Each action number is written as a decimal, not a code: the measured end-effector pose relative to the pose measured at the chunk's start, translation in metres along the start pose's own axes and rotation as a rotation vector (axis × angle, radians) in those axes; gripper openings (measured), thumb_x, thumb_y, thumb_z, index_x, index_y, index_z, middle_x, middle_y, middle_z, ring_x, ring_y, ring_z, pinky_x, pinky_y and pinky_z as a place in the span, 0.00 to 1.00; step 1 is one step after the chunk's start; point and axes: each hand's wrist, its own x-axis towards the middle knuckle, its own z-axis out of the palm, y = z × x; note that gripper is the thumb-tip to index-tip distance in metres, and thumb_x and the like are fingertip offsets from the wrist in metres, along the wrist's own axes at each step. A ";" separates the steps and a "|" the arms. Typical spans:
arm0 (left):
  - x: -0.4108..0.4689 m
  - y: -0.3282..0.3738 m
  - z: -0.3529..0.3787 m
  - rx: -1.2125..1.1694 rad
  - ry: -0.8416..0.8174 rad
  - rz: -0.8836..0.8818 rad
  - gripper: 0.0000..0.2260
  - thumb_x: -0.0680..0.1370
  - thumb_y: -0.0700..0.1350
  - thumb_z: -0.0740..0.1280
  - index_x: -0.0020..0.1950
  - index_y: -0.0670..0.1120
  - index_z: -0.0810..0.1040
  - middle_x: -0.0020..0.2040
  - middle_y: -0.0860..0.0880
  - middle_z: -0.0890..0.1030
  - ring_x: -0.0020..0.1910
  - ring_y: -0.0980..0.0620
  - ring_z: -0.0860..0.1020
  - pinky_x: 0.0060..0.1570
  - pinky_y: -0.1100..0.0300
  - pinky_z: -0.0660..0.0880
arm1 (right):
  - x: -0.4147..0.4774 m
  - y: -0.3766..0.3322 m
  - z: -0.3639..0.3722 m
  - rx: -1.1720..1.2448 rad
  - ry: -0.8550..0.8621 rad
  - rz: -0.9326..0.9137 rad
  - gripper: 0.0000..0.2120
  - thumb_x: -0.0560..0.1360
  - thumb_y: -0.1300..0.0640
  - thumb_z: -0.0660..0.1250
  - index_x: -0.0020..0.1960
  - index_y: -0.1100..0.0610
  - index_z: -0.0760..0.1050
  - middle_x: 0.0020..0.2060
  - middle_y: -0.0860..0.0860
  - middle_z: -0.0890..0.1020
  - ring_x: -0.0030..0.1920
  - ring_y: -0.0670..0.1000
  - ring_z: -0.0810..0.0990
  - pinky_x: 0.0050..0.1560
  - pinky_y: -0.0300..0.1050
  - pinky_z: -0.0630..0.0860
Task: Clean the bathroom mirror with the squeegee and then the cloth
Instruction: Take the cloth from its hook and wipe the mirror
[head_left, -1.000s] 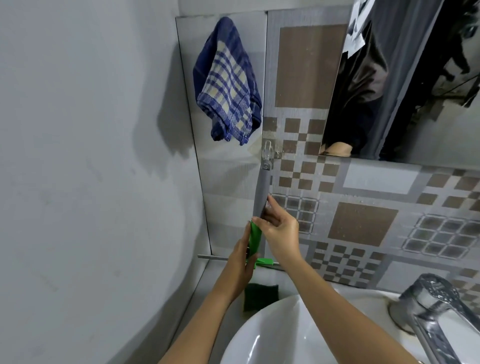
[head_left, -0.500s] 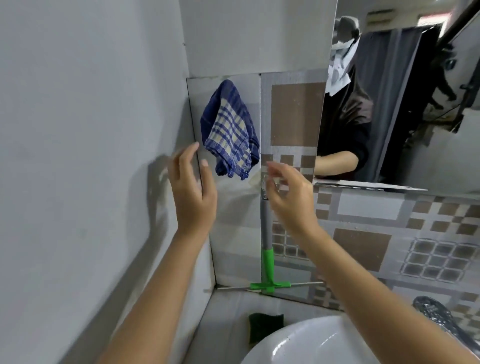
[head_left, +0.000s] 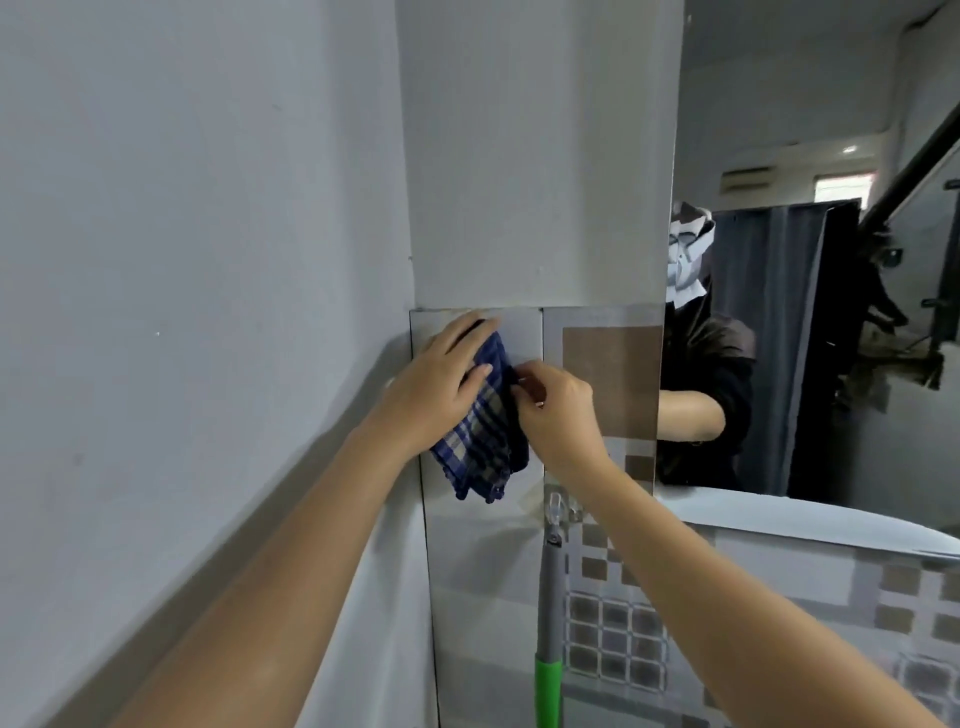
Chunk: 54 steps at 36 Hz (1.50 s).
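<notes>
A blue checked cloth (head_left: 485, 434) hangs against the tiled wall near the corner. My left hand (head_left: 434, 387) lies over its upper left part, fingers wrapped on the fabric. My right hand (head_left: 553, 410) pinches its right edge. The squeegee (head_left: 549, 597), grey handle with a green lower section, hangs upright from a clear wall hook (head_left: 557, 509) just below my right wrist; its blade is out of frame. The mirror (head_left: 810, 312) fills the upper right and reflects a person's arm and dark clothing.
A plain grey wall (head_left: 182, 312) closes in on the left and meets the patterned tiles (head_left: 779, 623) at the corner. A white pillar (head_left: 535, 156) rises above the tiles, left of the mirror.
Both hands rose from around the squeegee handle to the hanging cloth and took hold of it. The squeegee stays on its hook. The view tilted upward, so the basin dropped out of frame.
</notes>
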 end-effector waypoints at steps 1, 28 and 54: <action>0.000 0.000 0.000 -0.011 0.007 0.003 0.22 0.81 0.47 0.56 0.75 0.48 0.58 0.75 0.51 0.57 0.73 0.53 0.58 0.70 0.58 0.60 | 0.001 0.000 -0.001 -0.008 0.019 -0.009 0.09 0.74 0.66 0.61 0.49 0.61 0.79 0.43 0.54 0.82 0.43 0.51 0.79 0.46 0.42 0.77; -0.033 0.124 -0.063 -0.965 -0.265 -0.111 0.13 0.71 0.41 0.73 0.47 0.50 0.70 0.49 0.48 0.76 0.43 0.51 0.78 0.45 0.59 0.77 | 0.002 -0.078 -0.136 -0.094 0.144 -0.242 0.10 0.72 0.68 0.66 0.47 0.57 0.82 0.41 0.49 0.82 0.43 0.47 0.79 0.46 0.29 0.74; -0.063 0.301 0.002 -1.634 0.088 -0.518 0.23 0.71 0.35 0.67 0.63 0.53 0.76 0.61 0.49 0.79 0.57 0.51 0.79 0.47 0.60 0.78 | -0.218 -0.014 -0.250 0.293 0.047 0.234 0.24 0.75 0.38 0.57 0.70 0.41 0.61 0.52 0.51 0.82 0.53 0.49 0.81 0.56 0.58 0.76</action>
